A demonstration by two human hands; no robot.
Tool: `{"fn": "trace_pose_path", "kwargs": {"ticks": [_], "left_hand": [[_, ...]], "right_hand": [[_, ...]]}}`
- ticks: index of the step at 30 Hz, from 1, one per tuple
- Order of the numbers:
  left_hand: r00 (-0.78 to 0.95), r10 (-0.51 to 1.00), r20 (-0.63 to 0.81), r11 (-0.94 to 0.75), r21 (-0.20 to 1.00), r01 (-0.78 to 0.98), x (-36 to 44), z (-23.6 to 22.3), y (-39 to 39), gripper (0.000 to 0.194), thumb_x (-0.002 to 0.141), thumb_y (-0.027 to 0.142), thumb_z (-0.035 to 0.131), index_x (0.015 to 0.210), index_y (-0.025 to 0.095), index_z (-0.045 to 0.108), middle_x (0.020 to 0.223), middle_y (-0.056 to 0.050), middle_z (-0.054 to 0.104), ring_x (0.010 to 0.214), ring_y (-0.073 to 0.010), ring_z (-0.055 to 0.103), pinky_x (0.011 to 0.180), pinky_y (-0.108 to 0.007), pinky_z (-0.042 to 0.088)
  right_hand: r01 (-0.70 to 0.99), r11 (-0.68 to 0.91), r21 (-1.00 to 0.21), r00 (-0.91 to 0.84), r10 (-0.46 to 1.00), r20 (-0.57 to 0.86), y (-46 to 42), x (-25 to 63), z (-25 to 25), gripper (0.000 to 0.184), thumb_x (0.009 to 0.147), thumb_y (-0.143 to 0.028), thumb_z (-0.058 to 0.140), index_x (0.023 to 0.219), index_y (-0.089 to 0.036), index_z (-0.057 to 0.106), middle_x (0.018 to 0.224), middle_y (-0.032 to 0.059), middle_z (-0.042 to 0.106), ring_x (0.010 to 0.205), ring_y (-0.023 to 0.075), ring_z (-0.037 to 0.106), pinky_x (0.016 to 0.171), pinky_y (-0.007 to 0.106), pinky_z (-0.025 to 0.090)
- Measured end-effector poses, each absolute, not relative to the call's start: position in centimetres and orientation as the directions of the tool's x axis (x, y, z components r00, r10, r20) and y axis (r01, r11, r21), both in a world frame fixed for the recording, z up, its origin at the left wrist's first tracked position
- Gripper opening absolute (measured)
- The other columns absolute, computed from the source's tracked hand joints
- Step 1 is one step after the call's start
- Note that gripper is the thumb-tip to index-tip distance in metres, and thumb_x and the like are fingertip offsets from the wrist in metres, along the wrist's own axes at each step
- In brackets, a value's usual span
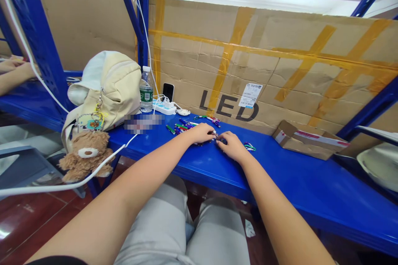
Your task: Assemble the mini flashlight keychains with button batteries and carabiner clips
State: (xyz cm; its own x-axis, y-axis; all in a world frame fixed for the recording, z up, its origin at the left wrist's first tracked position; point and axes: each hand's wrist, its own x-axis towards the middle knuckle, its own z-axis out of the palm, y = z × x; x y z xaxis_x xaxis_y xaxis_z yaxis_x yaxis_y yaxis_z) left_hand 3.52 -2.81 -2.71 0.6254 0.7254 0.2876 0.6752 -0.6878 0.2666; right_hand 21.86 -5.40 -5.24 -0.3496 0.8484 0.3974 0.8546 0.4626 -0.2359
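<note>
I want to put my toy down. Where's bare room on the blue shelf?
Bare blue shelf lies between the coloured clips and the cardboard box, and in front of it. Crowded: by the left hand and right hand, among coloured pieces.

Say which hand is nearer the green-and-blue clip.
Right. The right hand sits just left of the green-and-blue clip, not touching; the left hand is farther left, past the right hand.

Small multicoloured parts (183, 127), loosely scattered; coloured loops (249, 146), lying apart
</note>
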Motion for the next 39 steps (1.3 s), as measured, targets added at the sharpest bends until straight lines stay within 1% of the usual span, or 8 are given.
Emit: {"fn": "trace_pose_path", "kwargs": {"ticks": [4,9,13,20,27,29,35,39], "left_hand": [[0.626,0.725,0.285,-0.688,0.265,0.676,3.51,-2.66,-2.82,0.023,0.085,0.028,0.051,0.092,0.015,0.069,0.089,-0.007,0.069,0.079,-0.0176,0.061,0.067,-0.024,0.042],[0.629,0.719,0.295,-0.694,0.261,0.671,3.51,-2.67,-2.81,0.022,0.085,0.027,0.051,0.088,0.014,0.069,0.087,-0.007,0.069,0.079,-0.0185,0.061,0.067,-0.024,0.042],[0.627,0.715,0.309,-0.698,0.265,0.665,3.45,-2.76,-2.75,0.022,0.085,0.027,0.05,0.084,0.014,0.068,0.085,-0.007,0.069,0.078,-0.0179,0.061,0.067,-0.024,0.041],[0.626,0.715,0.313,-0.698,0.265,0.665,3.4,-2.86,-2.61,0.023,0.085,0.027,0.05,0.089,0.014,0.069,0.088,-0.007,0.069,0.08,-0.0181,0.061,0.067,-0.024,0.041],[0.633,0.702,0.326,-0.71,0.265,0.652,3.44,-3.0,-2.49,0.022,0.085,0.026,0.051,0.086,0.014,0.069,0.088,-0.007,0.069,0.081,-0.0182,0.061,0.069,-0.024,0.041],[0.634,0.699,0.329,-0.713,0.264,0.649,3.43,-3.02,-2.48,0.022,0.085,0.026,0.051,0.086,0.014,0.069,0.088,-0.007,0.069,0.08,-0.0185,0.061,0.068,-0.025,0.041],[0.643,0.691,0.329,-0.721,0.265,0.64,3.39,-2.97,-2.47,0.021,0.084,0.025,0.052,0.087,0.014,0.069,0.087,-0.007,0.069,0.08,-0.0191,0.061,0.069,-0.025,0.041],[0.652,0.686,0.323,-0.727,0.262,0.635,3.35,-2.97,-2.46,0.021,0.084,0.024,0.052,0.089,0.015,0.069,0.088,-0.007,0.07,0.08,-0.0188,0.061,0.069,-0.025,0.041]], "right_hand": [[0.868,0.458,-0.192,-0.37,0.854,0.366,-5.28,21.79,-5.54,0.024,0.085,-0.03,0.053,0.103,-0.024,0.067,0.107,0.0092,0.06,0.102,0.0226,0.054,0.091,0.037,0.04],[0.868,0.462,-0.183,-0.381,0.855,0.353,-4.92,21.57,-5.72,0.023,0.085,-0.035,0.054,0.101,-0.026,0.07,0.106,0.0083,0.061,0.102,0.0229,0.053,0.09,0.036,0.039],[0.862,0.475,-0.174,-0.393,0.846,0.36,-4.69,21.62,-5.84,0.021,0.084,-0.032,0.055,0.098,-0.026,0.07,0.105,0.0079,0.061,0.101,0.0221,0.054,0.089,0.035,0.04],[0.889,0.439,-0.13,-0.376,0.862,0.341,-4.73,21.6,-6.0,0.029,0.086,-0.033,0.052,0.11,-0.027,0.067,0.112,0.0096,0.059,0.104,0.0237,0.053,0.09,0.037,0.039],[0.864,0.471,-0.177,-0.389,0.849,0.356,-4.81,21.81,-5.71,0.018,0.083,-0.027,0.053,0.09,-0.023,0.069,0.104,0.0088,0.059,0.099,0.0215,0.054,0.087,0.034,0.041],[0.868,0.464,-0.175,-0.384,0.852,0.356,-4.78,21.87,-5.67,0.017,0.082,-0.025,0.054,0.088,-0.022,0.068,0.103,0.0091,0.06,0.097,0.0216,0.054,0.087,0.034,0.041],[0.907,0.4,-0.133,-0.32,0.859,0.399,-4.69,21.96,-5.83,0.029,0.083,-0.03,0.053,0.108,-0.02,0.065,0.11,0.0128,0.059,0.101,0.0264,0.053,0.087,0.038,0.04],[0.92,0.382,-0.093,-0.327,0.875,0.357,-4.74,21.95,-5.8,0.027,0.085,-0.031,0.051,0.104,-0.021,0.067,0.111,0.0118,0.06,0.101,0.0267,0.053,0.084,0.037,0.041]]}}
